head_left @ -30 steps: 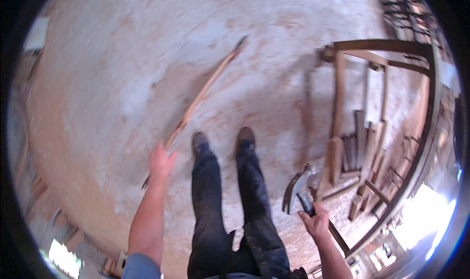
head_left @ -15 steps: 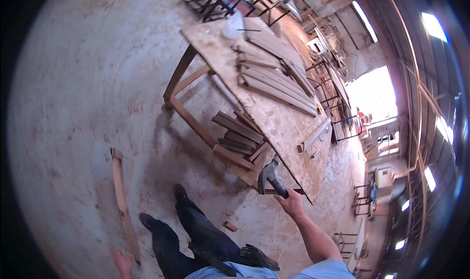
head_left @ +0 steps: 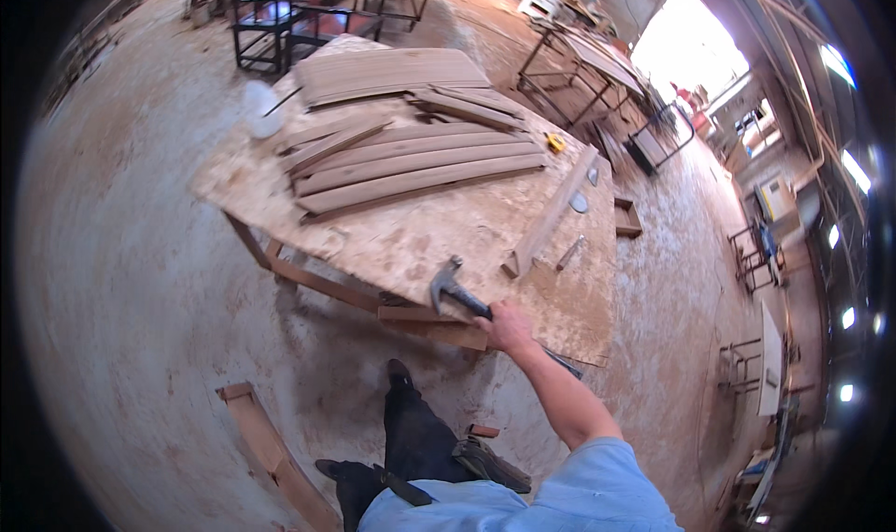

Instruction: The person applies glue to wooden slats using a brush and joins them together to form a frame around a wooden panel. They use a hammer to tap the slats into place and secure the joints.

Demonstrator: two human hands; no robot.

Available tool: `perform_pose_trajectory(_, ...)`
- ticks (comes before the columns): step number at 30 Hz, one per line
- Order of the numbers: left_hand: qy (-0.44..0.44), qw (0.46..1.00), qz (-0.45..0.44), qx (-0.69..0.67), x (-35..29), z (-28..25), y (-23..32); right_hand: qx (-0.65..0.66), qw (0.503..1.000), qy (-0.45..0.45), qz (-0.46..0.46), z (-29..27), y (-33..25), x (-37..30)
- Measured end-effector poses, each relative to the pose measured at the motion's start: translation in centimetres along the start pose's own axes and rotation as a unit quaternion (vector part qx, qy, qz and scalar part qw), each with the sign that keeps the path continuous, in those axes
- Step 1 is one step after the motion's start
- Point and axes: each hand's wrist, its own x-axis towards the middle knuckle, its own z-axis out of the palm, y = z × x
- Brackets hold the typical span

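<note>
My right hand (head_left: 511, 325) is closed round the dark handle of a claw hammer (head_left: 452, 292). The hammer is held over the near edge of a wooden worktable (head_left: 392, 229), its metal head toward the left. My left hand is out of view. Several long wooden boards (head_left: 420, 170) lie side by side on the table, with shorter strips across and behind them. A wide stack of planks (head_left: 397, 73) rests at the far end. Right of the hammer are a long wooden bar (head_left: 558, 210) and a short metallic-looking piece (head_left: 571, 252).
A yellow tape measure (head_left: 556, 143) and a white plastic container (head_left: 260, 108) sit on the table. On the floor lie a long wooden piece (head_left: 271, 448), left of my feet, and a small block (head_left: 483, 430). Dark chair frames (head_left: 259, 37) stand beyond the table.
The view has swung round and the table now lies more squarely ahead. My right hand has brought the hammer from beside the table's edge to over it. My left hand has left the view.
</note>
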Motion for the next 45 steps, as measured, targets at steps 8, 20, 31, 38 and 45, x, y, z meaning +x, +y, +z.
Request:
perform_pose_trajectory(8,0.037,0.985,0.132,-0.101,0.3,-0.7,15.0,0.215,0.954,0.094,0.185,-3.6,7.8,10.2)
perform_pose_trajectory(20,0.037,0.986,0.152,-0.054,-3.0,-7.0,27.4,0.573,0.757,-0.022,0.313,0.0,14.8,20.1)
perform_pose_trajectory(31,-0.067,0.864,0.472,-0.163,-15.4,-13.6,58.0,0.850,0.483,-0.039,0.208,-6.0,4.9,10.8)
perform_pose_trajectory(38,0.080,0.774,0.625,0.060,-19.6,-12.0,72.5,0.745,0.657,-0.078,-0.082,-5.9,-9.3,3.0)
perform_pose_trajectory(45,0.006,0.862,0.492,-0.120,-11.8,-21.3,62.4,0.481,0.766,-0.375,-0.203,-9.1,-12.9,8.8)
